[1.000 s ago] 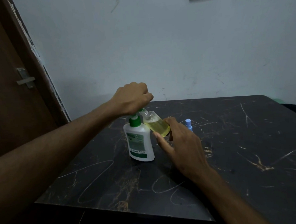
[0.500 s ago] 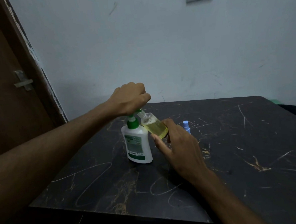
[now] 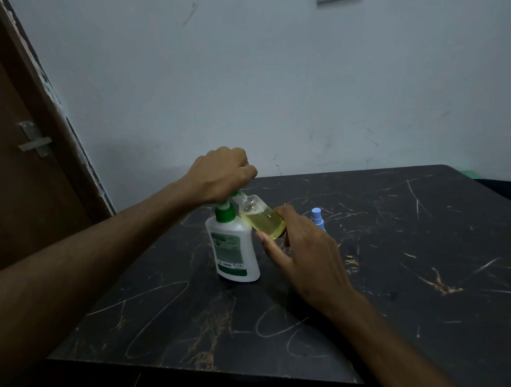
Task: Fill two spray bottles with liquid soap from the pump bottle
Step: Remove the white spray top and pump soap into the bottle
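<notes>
The left hand [image 3: 221,173] is curled into a fist on top of the pump bottle [image 3: 235,248], wrapped round the green pump head and pressing on it. The pump bottle stands right under that hand, upright, near the middle of the table [image 3: 402,274] and closer to its far edge than its near edge.

The right hand [image 3: 308,250] holds a small clear spray bottle [image 3: 262,220] with its thumb and fingers pinched round the low end. This bottle is tilted. Its open mouth points up and left, right at the green spout under the left fist. Its side touches the pump bottle's neck. Yellow soap fills most of it, with bubbles near the top.

A blue spray top [image 3: 316,216] peeks out just behind the right hand, toward the far edge. What it sits on is hidden by the hand.

Compared with half a second ago, both hands sit in the same places with the same hold, and the little bottle leans the same way. The soap inside looks about as high as before.

The pump bottle is white smooth plastic with rounded shoulders, a green collar and a green and white label. The small bottle is see-through and round like a tube. The table top is dark and shiny like stone, with thin pale scratches and gold lines. Behind it is a plain pale wall [image 3: 271,87], and a brown door [image 3: 17,178] with a metal latch stands at the left.
</notes>
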`<state>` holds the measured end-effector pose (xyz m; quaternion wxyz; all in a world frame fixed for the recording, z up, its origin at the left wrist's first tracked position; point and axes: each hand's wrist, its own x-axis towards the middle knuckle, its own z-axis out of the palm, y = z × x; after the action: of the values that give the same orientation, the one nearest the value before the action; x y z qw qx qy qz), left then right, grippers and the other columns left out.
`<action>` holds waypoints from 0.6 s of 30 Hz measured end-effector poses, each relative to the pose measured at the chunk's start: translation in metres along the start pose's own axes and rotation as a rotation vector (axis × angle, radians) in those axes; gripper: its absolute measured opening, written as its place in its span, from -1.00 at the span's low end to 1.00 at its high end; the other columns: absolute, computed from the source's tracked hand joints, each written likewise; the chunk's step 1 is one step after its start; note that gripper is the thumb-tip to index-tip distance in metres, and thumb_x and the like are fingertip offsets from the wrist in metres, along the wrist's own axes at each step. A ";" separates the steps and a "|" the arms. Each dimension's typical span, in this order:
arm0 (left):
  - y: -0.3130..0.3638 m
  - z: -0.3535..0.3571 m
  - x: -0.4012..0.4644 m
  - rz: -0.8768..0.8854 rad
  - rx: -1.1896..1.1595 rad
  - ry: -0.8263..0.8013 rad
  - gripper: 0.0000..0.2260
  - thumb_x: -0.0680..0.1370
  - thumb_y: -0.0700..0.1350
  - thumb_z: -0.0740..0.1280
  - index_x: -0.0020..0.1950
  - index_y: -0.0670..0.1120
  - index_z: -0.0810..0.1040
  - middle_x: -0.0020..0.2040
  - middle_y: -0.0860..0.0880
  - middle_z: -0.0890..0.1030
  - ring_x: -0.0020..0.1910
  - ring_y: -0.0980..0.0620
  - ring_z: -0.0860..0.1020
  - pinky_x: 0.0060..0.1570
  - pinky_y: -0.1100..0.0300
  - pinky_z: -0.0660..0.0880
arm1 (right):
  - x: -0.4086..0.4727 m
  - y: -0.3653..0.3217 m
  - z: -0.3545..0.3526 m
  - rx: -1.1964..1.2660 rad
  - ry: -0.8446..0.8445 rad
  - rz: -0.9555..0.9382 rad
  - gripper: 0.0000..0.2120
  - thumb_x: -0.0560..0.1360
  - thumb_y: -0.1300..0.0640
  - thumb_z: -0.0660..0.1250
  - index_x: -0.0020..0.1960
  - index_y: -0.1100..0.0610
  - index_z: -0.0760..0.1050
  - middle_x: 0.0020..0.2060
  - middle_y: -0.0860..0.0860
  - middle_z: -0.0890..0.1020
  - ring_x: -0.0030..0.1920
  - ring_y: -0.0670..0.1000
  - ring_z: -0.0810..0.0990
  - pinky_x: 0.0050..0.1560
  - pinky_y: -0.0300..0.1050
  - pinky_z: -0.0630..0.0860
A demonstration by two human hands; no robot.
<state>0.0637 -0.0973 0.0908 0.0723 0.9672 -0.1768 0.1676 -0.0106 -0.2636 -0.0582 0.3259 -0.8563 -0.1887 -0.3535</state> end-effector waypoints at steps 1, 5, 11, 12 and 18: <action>0.000 0.000 -0.001 0.001 0.000 -0.001 -0.68 0.62 0.01 0.21 -0.29 -0.07 0.30 -0.26 -0.05 0.47 -0.26 -0.08 0.38 -0.24 0.01 0.30 | 0.000 0.000 0.000 0.000 0.000 -0.001 -0.69 0.64 -0.25 0.20 0.20 -0.05 0.41 -0.13 -0.16 0.54 -0.21 -0.16 0.49 -0.25 -0.19 0.54; 0.003 -0.005 -0.001 0.015 0.051 0.009 -0.66 0.64 -0.01 0.22 -0.30 -0.07 0.28 -0.30 -0.05 0.43 -0.29 -0.07 0.35 -0.27 0.03 0.28 | 0.000 0.000 0.000 0.008 0.009 -0.004 -0.67 0.64 -0.26 0.19 0.20 -0.04 0.42 -0.13 -0.15 0.55 -0.20 -0.16 0.50 -0.24 -0.17 0.54; 0.001 -0.001 -0.003 0.009 -0.023 0.001 -0.67 0.62 -0.01 0.21 -0.32 -0.05 0.25 -0.33 -0.03 0.40 -0.32 -0.04 0.31 -0.26 0.03 0.27 | 0.000 -0.001 -0.001 0.002 -0.003 -0.009 -0.67 0.64 -0.24 0.21 0.20 -0.02 0.44 -0.14 -0.17 0.52 -0.22 -0.17 0.47 -0.28 -0.37 0.38; 0.001 -0.001 -0.003 0.014 -0.020 -0.003 -0.67 0.60 0.01 0.20 -0.33 -0.04 0.23 -0.35 -0.02 0.38 -0.33 -0.04 0.29 -0.27 0.04 0.25 | 0.000 -0.001 -0.001 0.000 -0.005 -0.008 -0.66 0.63 -0.24 0.21 0.22 -0.01 0.44 -0.13 -0.16 0.52 -0.23 -0.17 0.46 -0.27 -0.41 0.33; 0.005 -0.008 0.000 -0.010 -0.009 -0.017 -0.73 0.48 0.08 0.12 -0.32 -0.07 0.23 -0.30 -0.05 0.43 -0.30 -0.06 0.32 -0.28 0.02 0.25 | 0.000 0.000 0.000 -0.004 0.014 -0.003 -0.68 0.64 -0.25 0.20 0.20 -0.04 0.41 -0.16 -0.18 0.49 -0.23 -0.16 0.46 -0.29 -0.23 0.47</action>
<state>0.0596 -0.1000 0.0985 0.0762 0.9691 -0.1732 0.1584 -0.0101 -0.2634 -0.0581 0.3250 -0.8541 -0.1871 -0.3603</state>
